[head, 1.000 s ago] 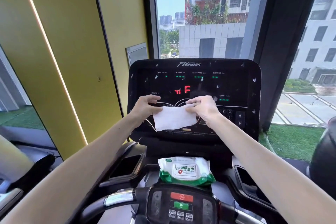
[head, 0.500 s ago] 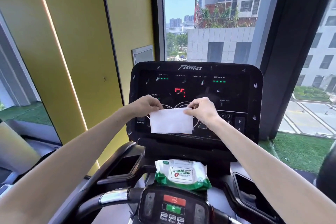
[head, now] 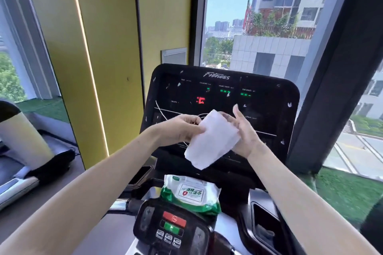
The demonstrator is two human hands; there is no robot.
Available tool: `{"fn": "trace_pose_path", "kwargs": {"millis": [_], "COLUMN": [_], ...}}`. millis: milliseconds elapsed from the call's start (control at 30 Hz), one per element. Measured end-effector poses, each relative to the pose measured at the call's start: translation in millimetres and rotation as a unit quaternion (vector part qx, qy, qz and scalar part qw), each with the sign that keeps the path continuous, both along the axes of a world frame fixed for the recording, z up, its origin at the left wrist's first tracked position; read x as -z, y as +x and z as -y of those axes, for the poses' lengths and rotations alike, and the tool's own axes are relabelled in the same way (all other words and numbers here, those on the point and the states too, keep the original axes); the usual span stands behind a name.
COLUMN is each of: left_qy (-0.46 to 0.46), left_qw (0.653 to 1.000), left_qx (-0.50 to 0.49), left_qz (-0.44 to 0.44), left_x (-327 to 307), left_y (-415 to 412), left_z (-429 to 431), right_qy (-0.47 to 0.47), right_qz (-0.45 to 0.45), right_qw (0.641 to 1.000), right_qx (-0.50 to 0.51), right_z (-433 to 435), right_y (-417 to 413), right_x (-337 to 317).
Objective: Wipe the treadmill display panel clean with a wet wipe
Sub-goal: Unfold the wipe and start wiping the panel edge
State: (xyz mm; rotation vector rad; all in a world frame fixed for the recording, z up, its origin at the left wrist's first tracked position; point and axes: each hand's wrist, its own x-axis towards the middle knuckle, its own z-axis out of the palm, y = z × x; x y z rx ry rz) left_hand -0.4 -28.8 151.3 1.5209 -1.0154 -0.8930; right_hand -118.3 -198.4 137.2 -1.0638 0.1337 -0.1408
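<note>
The black treadmill display panel [head: 267, 99] stands ahead, lit with red and green digits and dotted with small white specks. A white wet wipe [head: 211, 141] hangs folded in front of its lower half. My left hand [head: 180, 129] pinches the wipe's upper left edge. Along the wipe's right side rests my right hand [head: 245, 130], palm inward and fingers extended. The wipe hides part of the panel's lower middle; whether it touches the panel I cannot tell.
A green and white wet wipe pack [head: 190, 193] lies on the console shelf below the panel. A control pad [head: 172, 225] with red and green buttons sits nearest me. Cup holder recesses [head: 264, 227] flank it. A yellow wall is left, a window right.
The wipe was held flat and spread between both hands; it is now folded over and tilted, hanging lower. My right hand has opened along its side. The view shifted left.
</note>
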Motion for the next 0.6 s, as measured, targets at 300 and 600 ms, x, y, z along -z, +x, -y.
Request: {"fn": "trace_pose_path", "kwargs": {"millis": [300, 600], "left_qy": [0.003, -0.105], "left_qw": [0.970, 0.976], "left_qx": [-0.231, -0.180], "left_qz": [-0.080, -0.063], "left_x": [10, 18], "left_y": [-5, -7], "left_z": [8, -33], "right_qy": [0.076, -0.074], "right_qz": [-0.043, 0.028], "right_qw": [0.996, 0.997], "right_qx": [-0.021, -0.014], "right_z": [-17, -16], "right_y": [6, 10], "right_x": [42, 26]}}
